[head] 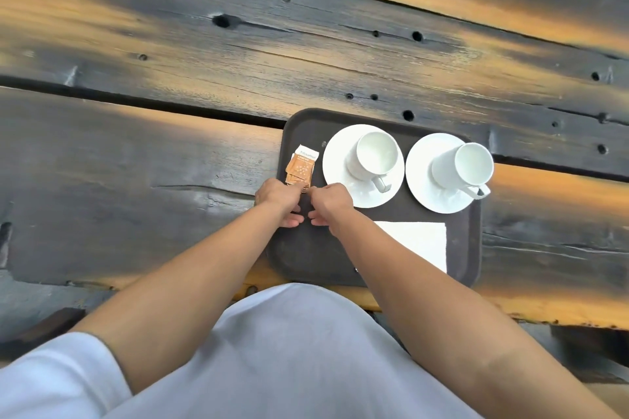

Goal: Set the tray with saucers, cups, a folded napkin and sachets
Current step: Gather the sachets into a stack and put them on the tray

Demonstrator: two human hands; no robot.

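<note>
together, left hand (277, 196) and right hand (329, 201) touch the sachets (301, 168), thumbs free.

The tray (306, 248) is dark brown, while the saucers (337, 180), cups (376, 155) and napkin (418, 241) are plain white. The sachets (301, 168) are orange-brown with white tops and fine white speckles. The table (170, 153) is charred grey-black wood streaked with amber, and the shirt (289, 350) is pale lilac-grey.

the tray (306, 248) lies on the table (170, 163) at its near edge. sachets (301, 167) sit in the tray's far left corner. right of them, along the far edge, stand the left saucer (335, 167) and the right saucer (420, 177), side by side. the left cup (376, 155) and the right cup (468, 165) stand one on each. the napkin (418, 241) lies in the near right corner.
</note>
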